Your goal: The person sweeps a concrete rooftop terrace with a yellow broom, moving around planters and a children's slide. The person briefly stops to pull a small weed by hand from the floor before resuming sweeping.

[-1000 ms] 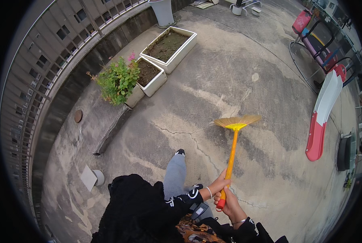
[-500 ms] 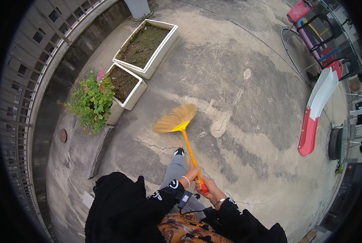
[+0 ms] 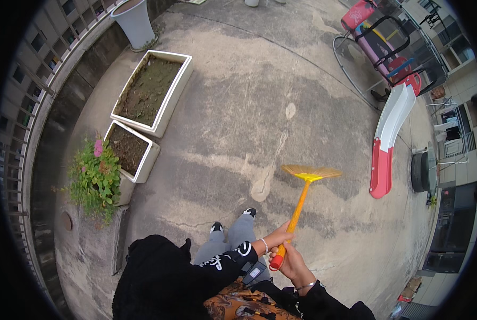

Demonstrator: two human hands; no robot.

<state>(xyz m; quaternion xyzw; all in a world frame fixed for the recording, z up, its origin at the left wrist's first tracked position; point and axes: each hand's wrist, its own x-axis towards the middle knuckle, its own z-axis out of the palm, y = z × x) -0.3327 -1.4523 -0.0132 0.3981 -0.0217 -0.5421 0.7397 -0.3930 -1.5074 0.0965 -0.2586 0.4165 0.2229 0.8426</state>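
Both hands grip a broom [image 3: 300,208] with an orange handle, a yellow collar and tan bristles. My left hand [image 3: 280,235] is wrapped round the handle higher up, toward the bristles. Just below it, my right hand [image 3: 294,265] closes round the handle close to its red end. The bristle head [image 3: 311,173] is out ahead and to the right of my feet, seen edge-on and slightly blurred. Whether it touches the concrete floor [image 3: 228,106] I cannot tell.
White planters with soil [image 3: 166,106] and a flowering plant [image 3: 94,178] line the left, beside a low wall and railing. A grey pot [image 3: 135,26] stands beyond them. At right are a red and white slide [image 3: 390,133], a trampoline frame [image 3: 350,74] and dark tyres [image 3: 421,172].
The broom has swung from ahead-left to the right, both hands moving right with it. Its bristles were fanned wide and now appear edge-on. My view has shifted right and both shoes now show ahead.
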